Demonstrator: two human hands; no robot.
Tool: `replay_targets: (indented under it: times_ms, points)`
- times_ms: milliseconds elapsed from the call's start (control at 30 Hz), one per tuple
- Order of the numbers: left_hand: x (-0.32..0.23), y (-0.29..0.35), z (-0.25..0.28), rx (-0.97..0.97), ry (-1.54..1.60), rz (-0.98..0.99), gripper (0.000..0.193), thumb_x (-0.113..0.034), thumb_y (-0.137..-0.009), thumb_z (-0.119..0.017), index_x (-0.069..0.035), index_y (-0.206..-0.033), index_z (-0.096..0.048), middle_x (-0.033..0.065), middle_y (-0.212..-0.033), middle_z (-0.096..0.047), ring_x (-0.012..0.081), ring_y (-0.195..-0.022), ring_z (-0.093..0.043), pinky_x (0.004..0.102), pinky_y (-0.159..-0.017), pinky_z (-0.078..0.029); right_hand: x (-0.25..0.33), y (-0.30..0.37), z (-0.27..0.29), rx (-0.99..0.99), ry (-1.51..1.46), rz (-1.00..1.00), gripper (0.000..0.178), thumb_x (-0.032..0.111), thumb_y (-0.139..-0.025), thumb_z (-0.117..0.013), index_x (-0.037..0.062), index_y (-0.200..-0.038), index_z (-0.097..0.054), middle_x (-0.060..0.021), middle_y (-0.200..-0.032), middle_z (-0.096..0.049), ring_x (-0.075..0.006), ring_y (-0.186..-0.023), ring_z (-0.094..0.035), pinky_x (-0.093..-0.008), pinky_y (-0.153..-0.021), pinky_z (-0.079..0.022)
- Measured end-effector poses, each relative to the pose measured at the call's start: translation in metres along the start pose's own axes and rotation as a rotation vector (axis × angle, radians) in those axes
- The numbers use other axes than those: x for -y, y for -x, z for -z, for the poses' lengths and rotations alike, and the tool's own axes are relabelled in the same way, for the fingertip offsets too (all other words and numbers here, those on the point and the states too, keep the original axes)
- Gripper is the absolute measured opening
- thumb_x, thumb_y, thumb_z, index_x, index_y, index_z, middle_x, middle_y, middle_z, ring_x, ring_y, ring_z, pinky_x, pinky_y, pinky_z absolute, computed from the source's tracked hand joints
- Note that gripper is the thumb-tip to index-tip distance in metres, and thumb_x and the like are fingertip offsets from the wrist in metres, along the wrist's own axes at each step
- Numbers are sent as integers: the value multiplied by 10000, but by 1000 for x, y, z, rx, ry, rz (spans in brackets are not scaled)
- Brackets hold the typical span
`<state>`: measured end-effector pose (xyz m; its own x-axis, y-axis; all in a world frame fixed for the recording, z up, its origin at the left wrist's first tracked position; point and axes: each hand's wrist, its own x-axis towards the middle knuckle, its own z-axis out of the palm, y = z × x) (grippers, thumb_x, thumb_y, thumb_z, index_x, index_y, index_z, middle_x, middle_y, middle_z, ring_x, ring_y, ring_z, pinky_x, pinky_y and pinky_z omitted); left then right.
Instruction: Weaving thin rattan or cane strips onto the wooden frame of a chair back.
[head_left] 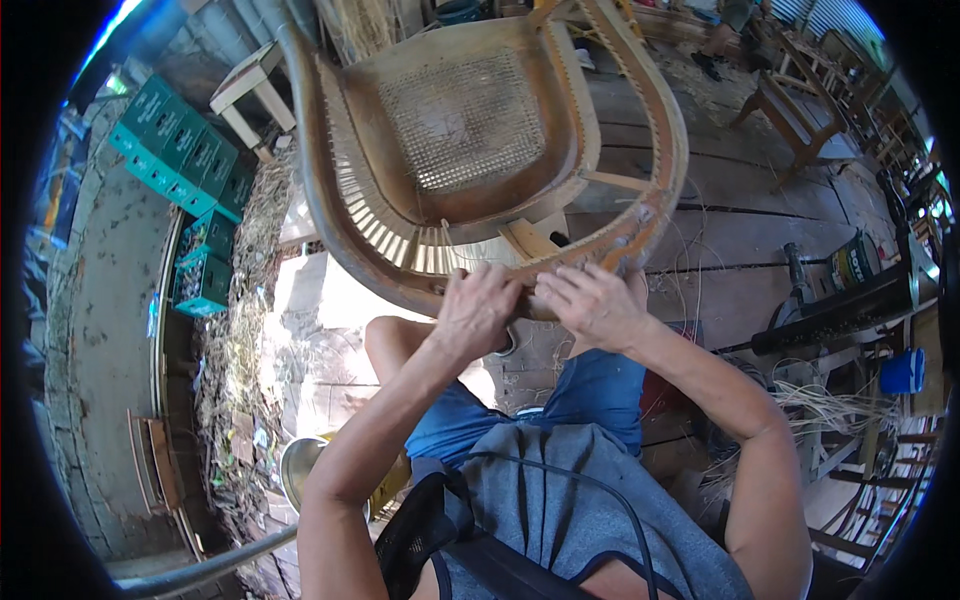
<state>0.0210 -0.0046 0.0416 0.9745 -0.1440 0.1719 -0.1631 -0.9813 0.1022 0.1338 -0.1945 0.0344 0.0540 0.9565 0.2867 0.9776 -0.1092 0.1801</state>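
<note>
A curved wooden armchair (330,215) with a woven cane seat (465,115) stands in front of my knees, its rounded back rail toward me. Pale cane strips (370,225) run in a row between the left part of the rail and the seat frame; the right side is an open gap with a row of notches along the rail. My left hand (478,310) is closed over the near part of the rail, fingers curled across its top. Just to its right, my right hand (590,305) also curls over the rail. Whether a thin strand sits under the fingertips cannot be made out.
Green crates (180,150) are stacked at the left beside scattered plant fibres. A pale wooden stool (248,90) stands behind them. A wooden chair (800,105) is at the far right, a blue container (902,371) at the right edge. Below my left arm stands a yellow bucket (388,485).
</note>
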Motion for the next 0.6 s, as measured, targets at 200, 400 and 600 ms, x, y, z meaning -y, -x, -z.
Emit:
replay_targets:
  times_ms: [200, 400, 600]
  points:
    - [38, -31, 24, -297, -18, 93, 454, -257, -581, -830, -128, -964, -624, 68, -920, -510, 286, -927, -515, 401, -779, -417, -98, 21, 27, -1011, -811, -945, 327, 356, -918, -569, 76, -1078, -624, -67, -1020, -636, -150, -920, -593, -332, -781, -495]
    - [67, -63, 32, -546, -122, 1, 580, -598, -564, -784, -105, -832, -636, 72, -794, -521, 265, -693, -531, 359, -583, -434, -179, 44, -171, -632, -2070, -1447, 356, 419, -930, -526, 81, -1013, -604, -51, -977, -608, -155, -913, -560, -369, -766, -488]
    - [68, -77, 34, -483, -39, 45, 583, -639, -619, -737, -85, -763, -630, 62, -715, -505, 247, -631, -504, 353, -569, -417, -213, 30, -385, -899, -2092, -1404, 484, 508, -916, -511, 77, -1132, -553, -84, -1030, -596, -254, -892, -553, -436, -848, -484]
